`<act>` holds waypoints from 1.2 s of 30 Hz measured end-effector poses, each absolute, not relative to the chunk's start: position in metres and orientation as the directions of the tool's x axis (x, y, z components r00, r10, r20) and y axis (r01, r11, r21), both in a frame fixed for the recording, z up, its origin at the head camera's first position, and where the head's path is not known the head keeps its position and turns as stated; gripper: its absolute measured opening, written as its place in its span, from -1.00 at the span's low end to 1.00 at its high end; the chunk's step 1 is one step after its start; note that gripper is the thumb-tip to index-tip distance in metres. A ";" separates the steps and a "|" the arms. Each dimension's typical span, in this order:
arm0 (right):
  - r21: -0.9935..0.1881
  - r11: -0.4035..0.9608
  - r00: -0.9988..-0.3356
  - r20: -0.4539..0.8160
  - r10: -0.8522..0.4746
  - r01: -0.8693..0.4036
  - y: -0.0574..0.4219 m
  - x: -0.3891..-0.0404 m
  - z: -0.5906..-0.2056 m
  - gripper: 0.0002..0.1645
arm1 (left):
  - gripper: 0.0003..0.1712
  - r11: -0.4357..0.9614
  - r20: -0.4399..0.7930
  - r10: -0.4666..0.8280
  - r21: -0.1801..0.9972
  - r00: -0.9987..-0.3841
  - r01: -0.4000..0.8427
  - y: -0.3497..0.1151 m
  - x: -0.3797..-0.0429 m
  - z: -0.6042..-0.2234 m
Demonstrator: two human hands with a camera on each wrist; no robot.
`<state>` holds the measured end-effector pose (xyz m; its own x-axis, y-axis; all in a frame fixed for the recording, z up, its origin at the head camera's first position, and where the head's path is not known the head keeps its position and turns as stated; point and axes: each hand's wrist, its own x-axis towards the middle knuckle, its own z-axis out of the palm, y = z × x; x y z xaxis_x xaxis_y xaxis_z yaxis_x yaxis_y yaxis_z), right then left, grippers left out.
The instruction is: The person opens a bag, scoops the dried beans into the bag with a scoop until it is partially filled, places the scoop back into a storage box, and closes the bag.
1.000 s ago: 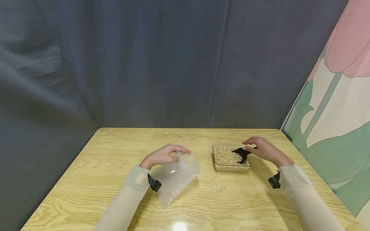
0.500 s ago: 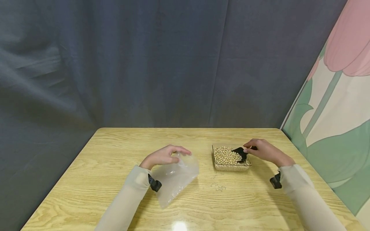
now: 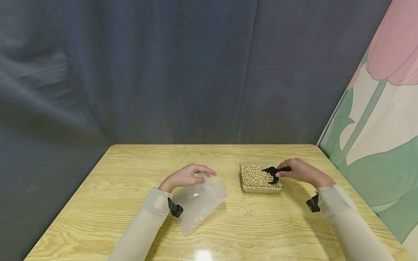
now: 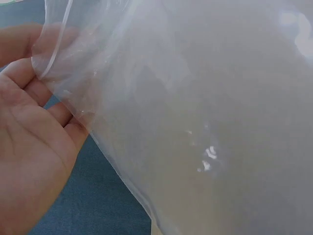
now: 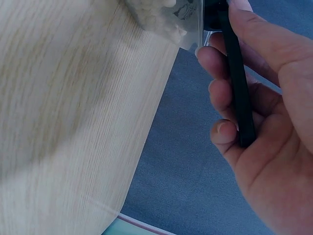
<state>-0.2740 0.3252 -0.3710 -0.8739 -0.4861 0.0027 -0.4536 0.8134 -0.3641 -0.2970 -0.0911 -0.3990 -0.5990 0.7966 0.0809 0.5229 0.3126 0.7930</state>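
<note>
A clear plastic bag (image 3: pixel 202 203) hangs from my left hand (image 3: pixel 186 177), whose thumb and fingers pinch its upper edge. In the left wrist view the bag (image 4: pixel 195 122) fills most of the picture and the fingers show through its film. On the right, a clear rectangular container (image 3: pixel 261 190) holds many pale round beans (image 3: pixel 255 175). A black scoop (image 3: pixel 270 172) lies with its blade among the beans. My right hand (image 3: pixel 302 172) grips the scoop's handle; in the right wrist view the fingers curl round this black handle (image 5: pixel 237 88).
Both the bag and the container are over a wooden table (image 3: pixel 130 203). A dark blue curtain (image 3: pixel 183 72) stands behind the table, and a wall with a painted tulip (image 3: pixel 392 50) rises along the right side.
My right hand has shifted slightly right and down, its hold moving on the scoop's handle, which now shows more plainly. My left hand and the bag have hardly moved.
</note>
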 end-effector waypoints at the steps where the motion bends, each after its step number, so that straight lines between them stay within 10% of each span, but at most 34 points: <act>1: -0.365 0.814 -0.874 -0.001 -0.485 -0.452 0.325 -0.274 -0.371 -0.58 | -0.55 0.313 0.082 0.795 0.794 -0.601 0.521 -0.091 -0.297 -0.399; 36: -0.427 0.788 -0.839 -0.109 -0.532 -0.444 0.331 -0.272 -0.379 -0.47 | -0.42 0.339 0.036 0.803 0.793 -0.595 0.506 -0.092 -0.298 -0.399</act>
<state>-0.2718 0.3311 -0.3790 -0.8394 -0.5324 -0.1090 -0.4441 0.7876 -0.4270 -0.2975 -0.0916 -0.3993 -0.5948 0.8031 0.0359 0.5061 0.3395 0.7929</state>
